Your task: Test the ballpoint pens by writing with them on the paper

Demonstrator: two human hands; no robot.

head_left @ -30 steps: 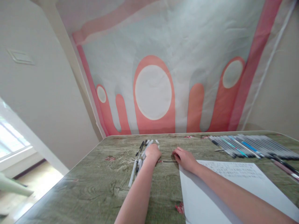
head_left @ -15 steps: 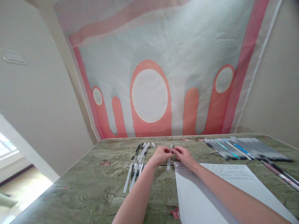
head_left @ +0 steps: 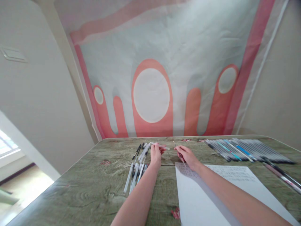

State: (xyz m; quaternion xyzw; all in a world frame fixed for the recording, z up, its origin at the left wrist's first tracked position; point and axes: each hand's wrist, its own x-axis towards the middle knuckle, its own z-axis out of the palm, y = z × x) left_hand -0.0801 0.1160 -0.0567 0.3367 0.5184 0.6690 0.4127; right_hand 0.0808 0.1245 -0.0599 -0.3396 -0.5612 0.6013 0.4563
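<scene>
My left hand [head_left: 155, 153] is closed around a translucent pen barrel [head_left: 166, 147], which points to the right over the table. My right hand [head_left: 188, 155] pinches a thin pen refill [head_left: 174, 144]; its slim tip sticks up past the fingers. The two hands are apart, with a small gap between them. By my left hand lie translucent pen barrels [head_left: 128, 178] in a bunch with dark small parts, and beyond them black pen pieces [head_left: 136, 152]. Under my right forearm rests a white sheet of paper [head_left: 199, 201] with rows of handwriting.
A long row of grey pens [head_left: 265, 150], with a few blue and teal ones, lies at the right back of the wood-patterned table [head_left: 77, 194]. More dark and pink pens [head_left: 281, 174] lie by the right edge. A patterned wall covering [head_left: 150, 128] rises behind.
My hands, together around a barrel before, have drawn apart. The barrel has turned from upright to nearly level in my left hand; the thin refill now shows apart from it in my right hand.
</scene>
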